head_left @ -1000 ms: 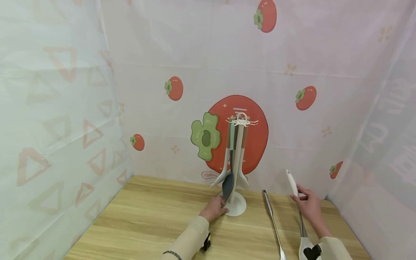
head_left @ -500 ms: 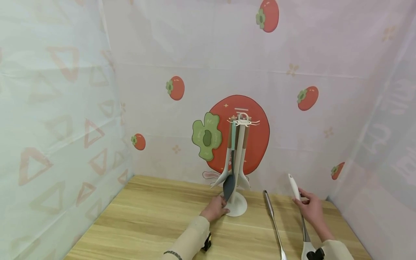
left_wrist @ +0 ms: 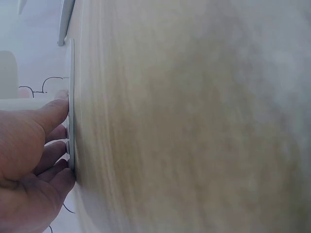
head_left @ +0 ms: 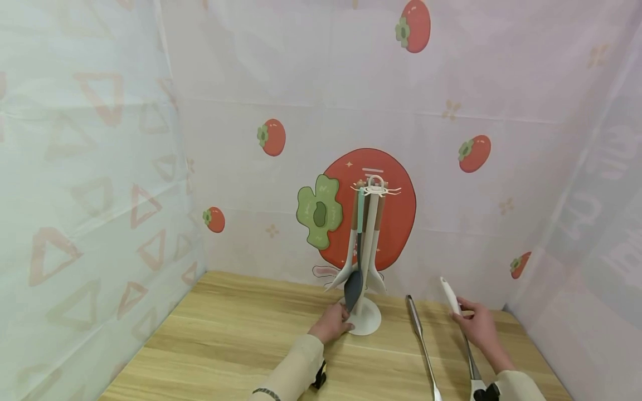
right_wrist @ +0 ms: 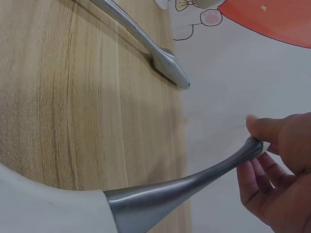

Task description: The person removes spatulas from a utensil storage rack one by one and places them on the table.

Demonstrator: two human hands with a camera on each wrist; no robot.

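Observation:
A white utensil rack (head_left: 370, 223) stands at the back of the wooden table (head_left: 225, 345), with several utensils hanging from it, among them a grey spoon (head_left: 353, 289). My left hand (head_left: 331, 324) rests at its round base (head_left: 368, 323), fingertips (left_wrist: 58, 133) pressing on the base's rim (left_wrist: 72, 97). My right hand (head_left: 478, 327) holds a white-handled utensil (head_left: 450, 295) by its metal shaft (right_wrist: 194, 187), handle end tilted up. Its white head (right_wrist: 48, 206) lies low near my wrist.
Long metal tongs (head_left: 421, 345) lie on the table between my hands, their end (right_wrist: 167, 65) close to the back wall. Printed cloth walls close in the table at the back, left and right. Bare wood stretches to the left of the rack.
My right hand has drawn the utensil slightly down and toward me, so the handle tip sits lower. My left hand stays on the rack base.

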